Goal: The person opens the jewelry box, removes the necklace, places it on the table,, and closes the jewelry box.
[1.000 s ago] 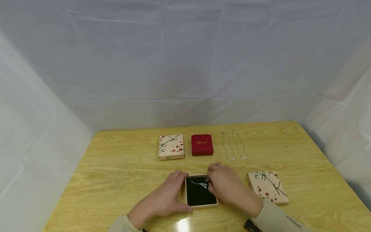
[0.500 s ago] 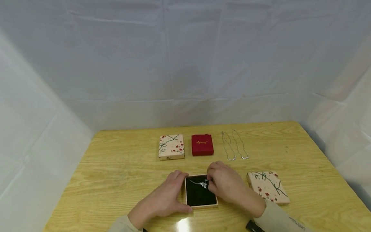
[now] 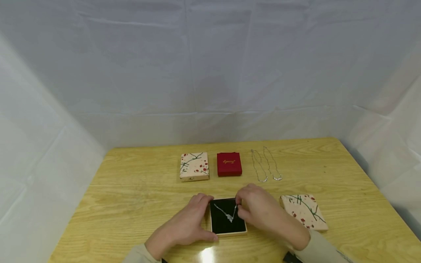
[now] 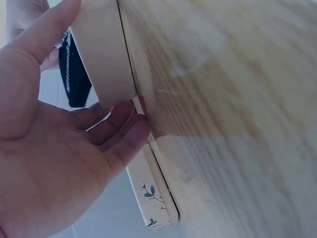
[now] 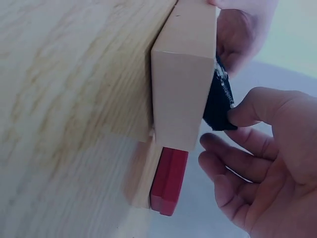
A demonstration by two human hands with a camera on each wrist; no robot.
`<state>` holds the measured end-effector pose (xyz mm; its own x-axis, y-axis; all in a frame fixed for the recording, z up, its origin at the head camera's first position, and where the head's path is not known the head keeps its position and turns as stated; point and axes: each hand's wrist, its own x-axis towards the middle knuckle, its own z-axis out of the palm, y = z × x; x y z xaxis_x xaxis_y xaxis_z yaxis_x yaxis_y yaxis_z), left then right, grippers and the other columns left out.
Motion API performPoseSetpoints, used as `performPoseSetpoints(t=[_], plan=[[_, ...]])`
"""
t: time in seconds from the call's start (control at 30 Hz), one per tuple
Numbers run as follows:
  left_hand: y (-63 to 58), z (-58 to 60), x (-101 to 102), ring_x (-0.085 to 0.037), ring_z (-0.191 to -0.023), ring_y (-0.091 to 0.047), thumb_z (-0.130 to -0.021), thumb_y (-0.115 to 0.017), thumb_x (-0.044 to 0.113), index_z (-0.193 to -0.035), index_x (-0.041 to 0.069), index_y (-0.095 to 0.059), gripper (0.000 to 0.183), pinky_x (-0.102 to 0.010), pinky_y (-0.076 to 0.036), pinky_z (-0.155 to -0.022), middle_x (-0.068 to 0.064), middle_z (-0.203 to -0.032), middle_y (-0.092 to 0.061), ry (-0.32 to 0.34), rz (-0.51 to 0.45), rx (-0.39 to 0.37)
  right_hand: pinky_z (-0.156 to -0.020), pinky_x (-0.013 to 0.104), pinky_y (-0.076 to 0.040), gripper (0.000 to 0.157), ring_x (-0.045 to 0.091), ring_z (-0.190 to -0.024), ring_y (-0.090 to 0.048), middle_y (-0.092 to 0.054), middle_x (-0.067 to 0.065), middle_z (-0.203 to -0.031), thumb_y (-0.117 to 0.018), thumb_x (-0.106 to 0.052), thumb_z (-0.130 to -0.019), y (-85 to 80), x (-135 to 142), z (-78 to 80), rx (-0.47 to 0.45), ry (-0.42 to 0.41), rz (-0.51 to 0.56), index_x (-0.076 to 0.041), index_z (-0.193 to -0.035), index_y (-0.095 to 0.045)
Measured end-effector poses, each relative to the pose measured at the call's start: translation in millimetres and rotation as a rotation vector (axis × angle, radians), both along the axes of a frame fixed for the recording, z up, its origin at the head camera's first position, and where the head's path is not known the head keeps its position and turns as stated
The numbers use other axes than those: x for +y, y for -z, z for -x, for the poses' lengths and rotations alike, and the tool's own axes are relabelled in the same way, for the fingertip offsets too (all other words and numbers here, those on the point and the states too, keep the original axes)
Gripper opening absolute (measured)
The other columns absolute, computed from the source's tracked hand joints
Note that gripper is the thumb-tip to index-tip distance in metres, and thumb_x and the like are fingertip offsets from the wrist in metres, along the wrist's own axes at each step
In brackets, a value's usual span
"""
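An open jewelry box [image 3: 230, 234] sits at the near middle of the table. Its black pad [image 3: 222, 226] carries a silver necklace [image 3: 229, 218], whose pendant hangs in a V between two strands of chain. My left hand [image 3: 187, 224] holds the box's left side, thumb at the near corner and fingers at the far one. With thumb and index finger my right hand [image 3: 260, 208] pinches the pad's far right corner [image 5: 229, 116], where the chain ends. Both wrist views show the pad tilted up above the box wall [image 4: 101, 54]. My right fingers hide that end of the chain.
A floral lid [image 3: 304, 212] lies right of my right hand. Behind stand a floral box [image 3: 194, 167] and a red box [image 3: 229, 164] with gold lettering. Two silver necklaces [image 3: 267, 166] are laid out at the back right. White cloth [image 3: 210, 73] surrounds the table.
The pendant has dropped toward the near side of the pad, and its chain now spreads into a V. My right hand has shifted very slightly right. The left hand holds still.
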<state>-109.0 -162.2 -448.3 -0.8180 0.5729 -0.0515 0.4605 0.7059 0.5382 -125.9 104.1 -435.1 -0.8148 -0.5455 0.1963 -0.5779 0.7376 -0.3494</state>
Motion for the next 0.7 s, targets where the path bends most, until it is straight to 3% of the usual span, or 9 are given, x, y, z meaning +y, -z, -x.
performPoseSetpoints(t=[0.17,0.4,0.7], plan=[[0.5,0.8,0,-0.025,-0.131,-0.049,-0.074,-0.095,0.052,-0.152,-0.001,-0.044,0.108,-0.047,-0.047,-0.114,-0.009,-0.141,-0.053,-0.001,-0.015,-0.010,-0.068,0.023,-0.054,0.010,0.005,-0.078,-0.055,-0.063,-0.013,-0.091,-0.075,-0.015,-0.088,-6.1,5,-4.5,-0.151,-0.001,0.086,-0.022,-0.095,-0.071],[0.2,0.9,-1,-0.023,-0.128,-0.049,-0.074,-0.095,0.052,-0.152,-0.001,-0.045,0.108,-0.046,-0.048,-0.113,-0.008,-0.139,-0.053,0.002,-0.012,-0.005,-0.063,0.026,-0.058,0.013,0.008,-0.076,-0.062,-0.066,-0.013,-0.090,-0.074,-0.010,-0.094,-10.4,12,-4.3,-0.332,-0.050,0.243,-0.019,-0.101,-0.067],[0.9,0.9,-1,-0.023,-0.127,-0.049,-0.073,-0.096,0.052,-0.152,-0.001,-0.044,0.108,-0.046,-0.049,-0.111,-0.007,-0.137,-0.053,0.001,-0.018,-0.013,-0.073,0.028,-0.060,0.021,0.011,-0.088,-0.066,-0.068,-0.006,-0.095,-0.075,-0.005,-0.094,-8.1,14,-1.8,-0.397,-0.055,0.359,-0.016,-0.107,-0.062]])
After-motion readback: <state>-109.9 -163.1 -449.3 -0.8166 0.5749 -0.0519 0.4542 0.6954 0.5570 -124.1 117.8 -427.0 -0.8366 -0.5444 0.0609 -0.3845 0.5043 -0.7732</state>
